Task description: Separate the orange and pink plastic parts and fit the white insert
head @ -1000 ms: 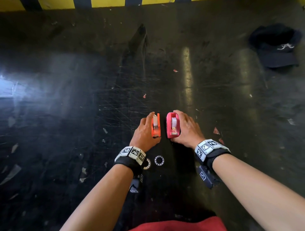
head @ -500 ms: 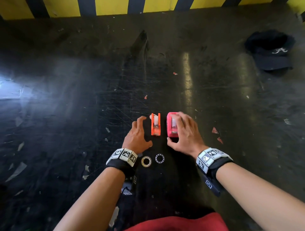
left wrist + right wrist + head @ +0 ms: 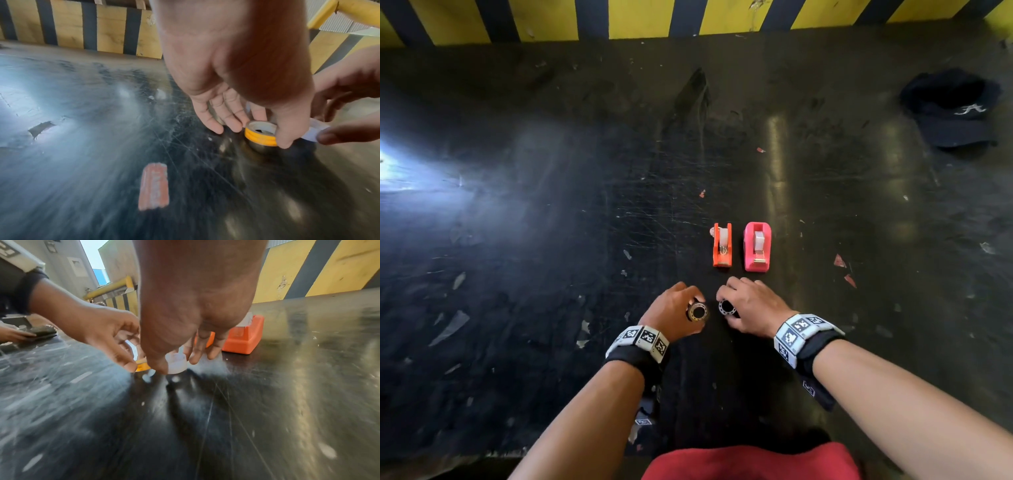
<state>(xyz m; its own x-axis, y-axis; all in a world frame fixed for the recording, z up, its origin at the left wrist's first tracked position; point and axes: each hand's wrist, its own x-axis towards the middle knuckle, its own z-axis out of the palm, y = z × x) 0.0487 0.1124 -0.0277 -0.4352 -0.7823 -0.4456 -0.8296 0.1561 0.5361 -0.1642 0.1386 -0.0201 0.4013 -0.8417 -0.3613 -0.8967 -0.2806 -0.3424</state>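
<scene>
Head view: dark, scratched bench [image 3: 551, 240] with a yellow-and-black striped barrier [image 3: 640, 17] along its far edge. Orange part [image 3: 722, 245] and pink part [image 3: 757, 246] stand side by side at centre, apart from each other, each with a pale roll seated in its top slot. Nearer the person, left hand [image 3: 674, 313] curls its fingers round a yellow-rimmed ring [image 3: 698, 311]; right hand [image 3: 751, 310] curls round a white ring [image 3: 726, 307]; the two rings lie just beside each other, in front of the orange and pink parts. Dark cap [image 3: 950, 109] at far right, well apart. Red scraps [image 3: 840, 261] on the bench right of the pink part. Both wrists carry marker-patterned bands. Left wrist view: left hand [image 3: 236, 81] pinches the yellow-rimmed ring [image 3: 260, 134] between thumb and fingertips, the ring on or just above the bench, which I cannot tell; right hand [image 3: 349, 104] at the frame's right edge holds the white ring [image 3: 314, 131]. A blurred orange scrap [image 3: 153, 186] lies nearer the camera. Right wrist view: right hand [image 3: 191, 305] grips the white ring [image 3: 176, 362] between thumb and fingers, close to the bench; left hand [image 3: 98, 327] alongside holds the yellow-rimmed ring [image 3: 141, 365]. One of the parts [image 3: 243, 335], orange-looking here, stands behind the fingers.
</scene>
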